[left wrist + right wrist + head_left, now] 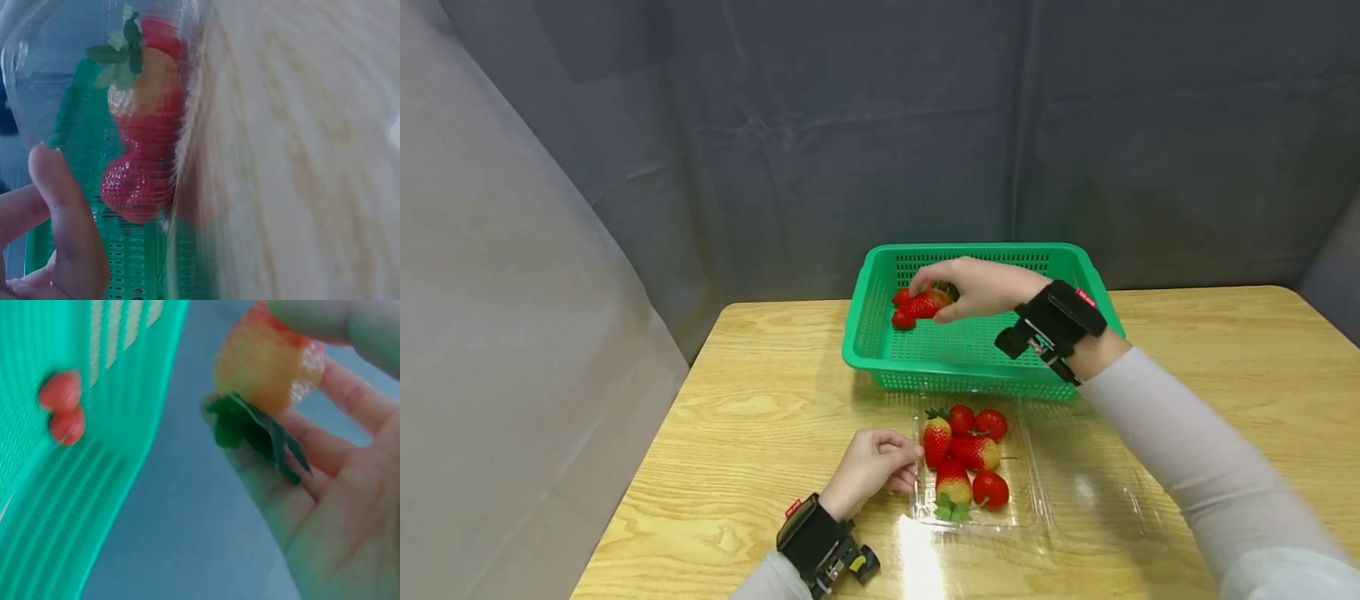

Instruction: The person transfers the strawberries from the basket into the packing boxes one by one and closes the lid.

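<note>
In the head view my right hand [977, 287] is over the green basket, holding a large strawberry [925, 305] between thumb and fingers. Its yellowish top and green leaves [250, 428] show in the right wrist view. Two smaller strawberries [60, 390] lie in the basket. My left hand [874, 468] is at the left side of a clear plastic box [1026, 508], thumb and fingers pinching its rim. Several strawberries [974, 452] lie inside this box, some with green leaves.
The green basket [955, 367] stands at the back of the wooden table [760, 417], in front of a dark grey curtain [850, 150]. The box's clear lid [1093, 492] lies opened out to the right, under the right forearm.
</note>
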`<state>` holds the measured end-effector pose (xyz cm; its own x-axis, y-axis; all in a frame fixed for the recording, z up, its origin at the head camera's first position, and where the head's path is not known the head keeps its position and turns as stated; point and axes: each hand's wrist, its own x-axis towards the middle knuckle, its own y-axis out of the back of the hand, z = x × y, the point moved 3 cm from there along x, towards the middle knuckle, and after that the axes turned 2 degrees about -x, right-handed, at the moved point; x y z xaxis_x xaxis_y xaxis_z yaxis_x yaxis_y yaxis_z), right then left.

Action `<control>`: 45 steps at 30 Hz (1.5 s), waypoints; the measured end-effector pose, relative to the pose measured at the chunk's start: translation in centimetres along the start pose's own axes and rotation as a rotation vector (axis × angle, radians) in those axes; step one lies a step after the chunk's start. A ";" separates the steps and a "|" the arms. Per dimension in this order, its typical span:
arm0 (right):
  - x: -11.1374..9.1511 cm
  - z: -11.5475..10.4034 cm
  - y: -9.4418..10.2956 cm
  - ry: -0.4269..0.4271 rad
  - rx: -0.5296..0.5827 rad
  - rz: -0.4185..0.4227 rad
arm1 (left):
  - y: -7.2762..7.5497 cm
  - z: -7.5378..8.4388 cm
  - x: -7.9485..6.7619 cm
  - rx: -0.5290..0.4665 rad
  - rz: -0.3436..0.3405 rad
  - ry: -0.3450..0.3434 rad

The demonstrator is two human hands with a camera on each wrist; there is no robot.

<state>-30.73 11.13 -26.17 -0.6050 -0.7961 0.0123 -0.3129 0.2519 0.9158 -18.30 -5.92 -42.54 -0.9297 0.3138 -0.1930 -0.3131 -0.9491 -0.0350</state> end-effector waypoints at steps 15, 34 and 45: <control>-5.7 -4.0 -8.9 0.033 -0.020 -0.333 | 0.1 0.2 0.2 0.012 0.010 -0.004; -6.1 -3.7 -11.9 0.005 -0.107 -0.337 | 0.1 0.2 0.1 -0.001 -0.004 0.000; -3.5 -3.9 -4.6 0.077 -0.034 -0.171 | 0.2 0.3 0.1 -0.010 -0.025 -0.013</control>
<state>-24.37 10.62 -28.83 -0.4867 -0.8659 -0.1154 -0.3807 0.0913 0.9202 -18.48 -6.03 -42.21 -0.9241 0.3376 -0.1789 -0.3343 -0.9412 -0.0495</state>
